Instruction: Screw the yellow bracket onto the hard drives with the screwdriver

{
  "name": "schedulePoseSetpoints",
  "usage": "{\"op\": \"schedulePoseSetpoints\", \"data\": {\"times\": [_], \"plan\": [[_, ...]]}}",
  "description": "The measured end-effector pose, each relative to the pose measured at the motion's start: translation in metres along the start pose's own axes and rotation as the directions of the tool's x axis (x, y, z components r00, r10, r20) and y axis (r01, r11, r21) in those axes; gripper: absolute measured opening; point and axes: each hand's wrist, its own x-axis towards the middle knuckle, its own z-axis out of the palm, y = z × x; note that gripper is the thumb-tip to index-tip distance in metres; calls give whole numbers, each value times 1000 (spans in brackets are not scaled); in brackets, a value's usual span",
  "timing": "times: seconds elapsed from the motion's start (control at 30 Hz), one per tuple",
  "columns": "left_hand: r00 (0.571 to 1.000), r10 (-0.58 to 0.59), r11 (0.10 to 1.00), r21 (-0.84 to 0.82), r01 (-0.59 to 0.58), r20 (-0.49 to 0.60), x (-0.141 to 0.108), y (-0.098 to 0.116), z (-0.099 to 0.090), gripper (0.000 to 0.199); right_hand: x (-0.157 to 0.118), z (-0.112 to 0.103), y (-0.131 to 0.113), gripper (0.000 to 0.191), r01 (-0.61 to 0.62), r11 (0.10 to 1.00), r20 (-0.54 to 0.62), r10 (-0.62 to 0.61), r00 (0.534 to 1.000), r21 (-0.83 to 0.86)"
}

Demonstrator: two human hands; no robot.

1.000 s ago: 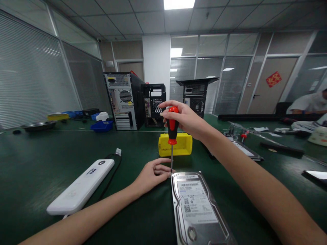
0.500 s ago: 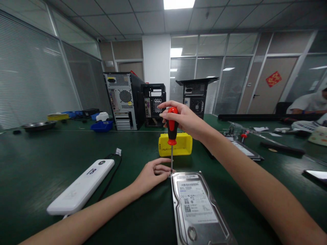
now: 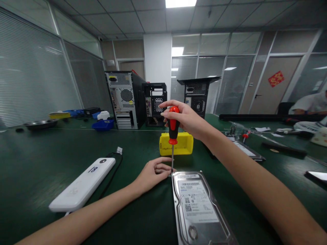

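Observation:
My right hand (image 3: pixel 182 117) grips the red and black handle of a screwdriver (image 3: pixel 174 131) from above. Its shaft stands upright, with the tip down at the top left corner of a hard drive (image 3: pixel 198 200). The drive lies flat on the table, its silver side and white label facing up. My left hand (image 3: pixel 157 172) rests beside that corner, thumb and fingers drawn together round the screwdriver's tip. Whatever sits between those fingertips is too small to make out. Just behind the shaft is a yellow plastic bin (image 3: pixel 187 144), tipped with its opening towards me.
A white power bank (image 3: pixel 83 185) with a black cable lies left on the green table (image 3: pixel 138 143). Computer cases (image 3: pixel 125 98) stand at the back. Another drive (image 3: pixel 246 149) lies to the right, near a phone (image 3: pixel 318 177). A person (image 3: pixel 310 103) sits at the far right.
The view has shifted very slightly. Both hands, the screwdriver and the hard drive keep the same places relative to each other.

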Motion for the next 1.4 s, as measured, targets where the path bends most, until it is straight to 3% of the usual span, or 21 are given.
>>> {"op": "schedulePoseSetpoints", "data": {"times": [1.1,1.4], "plan": [[1000,6,1000,-13,-6,-8,1,-6,-1,44,3,-1,6,26,25,1000,-8,-25,1000,-15],[999,-21,1000,-5,21,-32,-3,3,1,63,5,2,12,24,62,996,-25,-60,998,67]]}}
